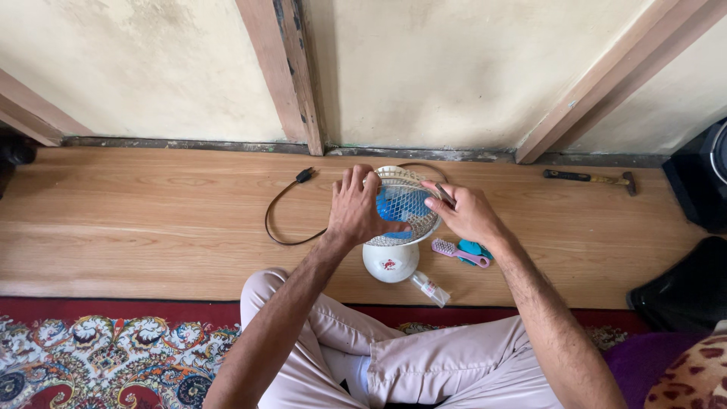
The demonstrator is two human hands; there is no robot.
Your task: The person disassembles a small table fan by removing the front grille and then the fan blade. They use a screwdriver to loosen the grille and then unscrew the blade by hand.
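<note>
Head view: a person sat cross-legged on a patterned rug point(98, 356), facing a wood floor point(151, 227) and a stained wall point(454, 68). A small table fan point(401, 220) lay just past the knees, its white base point(390, 261) toward the person and its wire grille point(413, 198) tipped up, blue blades point(401, 203) showing through.

The left hand point(354, 212) was spread over the grille's left side, fingers splayed and thumb hooked toward the lower rim, pressing and steadying rather than closing round anything. The right hand point(469, 216) rested at the grille's right edge and pinched a thin dark tool point(445, 195), probably a screwdriver, between thumb and fingers, tip aimed at the rim.

Judged from this, the work went best with the left palm kept firm so the fan could not roll on its round base, and with the tool tip seated squarely before any force, since the thin wires looked likely to bend.

So the fan lay between the two hands, touching both. A pink brush point(458, 252) and a teal cloth point(475, 248) sat just beneath the right wrist, and a small bottle point(430, 288) lay near the base. The black cord point(284, 216) looped off left, and a hammer point(591, 179) lay well apart by the wall.
</note>
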